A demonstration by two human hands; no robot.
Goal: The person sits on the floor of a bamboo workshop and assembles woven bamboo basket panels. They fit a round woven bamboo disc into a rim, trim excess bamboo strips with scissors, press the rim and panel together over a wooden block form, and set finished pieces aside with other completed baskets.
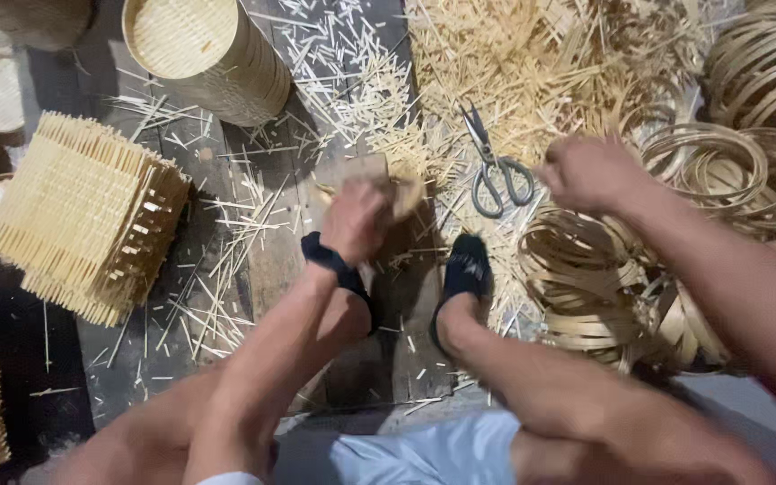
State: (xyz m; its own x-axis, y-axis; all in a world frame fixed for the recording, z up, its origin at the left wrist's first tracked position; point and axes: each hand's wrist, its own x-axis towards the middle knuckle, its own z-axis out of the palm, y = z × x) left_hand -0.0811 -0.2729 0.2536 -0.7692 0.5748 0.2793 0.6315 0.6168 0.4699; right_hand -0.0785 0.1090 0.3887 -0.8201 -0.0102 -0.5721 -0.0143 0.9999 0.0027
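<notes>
My left hand is closed on a small round bamboo piece, pressing it against a wooden block on the floor. My right hand is raised to the right over a heap of thin bamboo hoops, fingers curled and blurred; what it holds, if anything, I cannot tell. A pair of metal scissors lies between the two hands on the bamboo scraps. My two feet in black socks rest below the block.
A stack of square woven bamboo mats sits at the left. A tall stack of round bamboo lids stands at the top. Loose bamboo sticks cover the floor, and more hoops pile at the right.
</notes>
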